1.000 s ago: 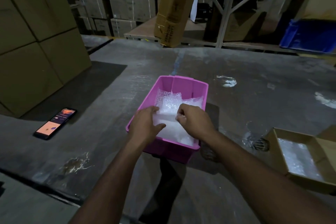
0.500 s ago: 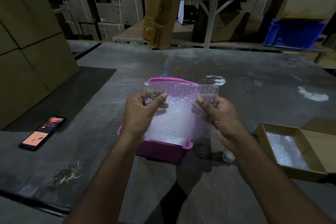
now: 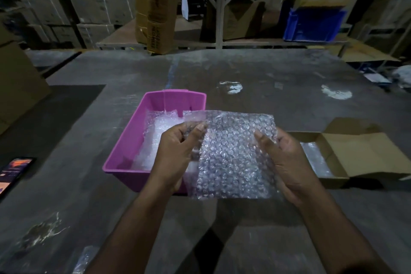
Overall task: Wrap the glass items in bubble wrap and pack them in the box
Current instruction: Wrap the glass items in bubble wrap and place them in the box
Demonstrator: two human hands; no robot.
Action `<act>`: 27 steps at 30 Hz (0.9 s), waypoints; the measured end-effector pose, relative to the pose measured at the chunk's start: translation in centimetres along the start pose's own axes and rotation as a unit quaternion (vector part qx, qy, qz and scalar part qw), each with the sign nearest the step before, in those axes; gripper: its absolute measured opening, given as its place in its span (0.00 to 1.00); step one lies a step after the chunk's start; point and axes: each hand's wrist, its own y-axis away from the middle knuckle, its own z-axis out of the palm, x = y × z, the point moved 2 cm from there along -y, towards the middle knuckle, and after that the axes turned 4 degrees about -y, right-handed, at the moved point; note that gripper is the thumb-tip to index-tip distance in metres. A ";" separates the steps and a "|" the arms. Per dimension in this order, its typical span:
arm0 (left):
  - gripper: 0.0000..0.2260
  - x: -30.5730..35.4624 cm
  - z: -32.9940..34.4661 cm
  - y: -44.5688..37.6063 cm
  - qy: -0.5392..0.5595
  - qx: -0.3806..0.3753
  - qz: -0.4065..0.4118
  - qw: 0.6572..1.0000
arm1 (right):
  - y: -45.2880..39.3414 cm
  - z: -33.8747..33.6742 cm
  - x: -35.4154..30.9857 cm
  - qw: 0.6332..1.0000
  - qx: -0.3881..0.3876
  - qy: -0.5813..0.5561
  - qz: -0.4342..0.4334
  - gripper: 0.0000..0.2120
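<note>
Head view shows 2 hands, 1 loose bubble wrap sheet (image 3: 231, 155), 1 pink bin (image 3: 135, 140) and 1 cardboard box (image 3: 347, 151). The bin holds more bubble wrap; the box — open, just right of the right hand (image 3: 287, 162) — has a clear lining. Left hand (image 3: 178, 151) pinches the sheet's upper left corner; the right grips its right edge, so it spans between them.

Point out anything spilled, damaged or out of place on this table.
Pale smears mark the table beyond the bubble wrap sheet. A lit phone lies at the left edge, apart from the packing. Nothing looks broken.
</note>
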 end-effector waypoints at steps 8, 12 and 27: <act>0.16 -0.6 3.7 0.4 -0.015 0.000 -0.027 1.000 | 0.8 -4.0 -0.3 0.999 0.030 0.027 -0.033 0.17; 0.16 -0.6 5.2 0.3 0.050 0.026 -0.046 0.997 | 0.7 -5.9 -0.5 0.999 0.006 0.028 -0.029 0.20; 0.46 -1.4 8.2 1.2 0.021 0.002 -0.051 0.998 | -1.5 -11.4 -1.7 0.991 0.100 0.010 -0.092 0.16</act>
